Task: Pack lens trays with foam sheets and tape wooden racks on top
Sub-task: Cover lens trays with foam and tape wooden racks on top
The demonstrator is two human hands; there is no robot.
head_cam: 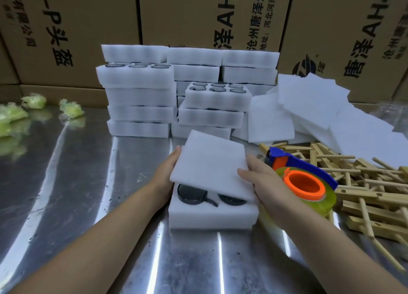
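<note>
- Left grip (169,169) holds the left edge of a foam sheet (209,161). Right grip (261,183) pinches the right edge, thumb on top. Both are grasping the sheet, neither is free.
- The sheet sits tilted and slightly skewed over the back part of the lens tray (212,216). The two-sided hold likely keeps the floppy foam flat so it can be squared to the tray outline.
- The tray lies on the metal counter (77,183) directly in front of the person, between the forearms. Two dark round lenses (192,194) in the front pockets are uncovered.
- Tape dispenser (306,184) lies just beside the tray, behind the right grip, probably parked close for the taping step.
- Wooden racks (371,190) are heaped at right, near the dispenser. None is on this tray yet.
- A pile of loose foam sheets (320,110) lies beyond the racks as supply within reach.
- Stacked trays (141,99) stand behind the work spot, some with lenses showing on top.
- Judged step: laying the cover sheet. Rack and tape are not yet done.
</note>
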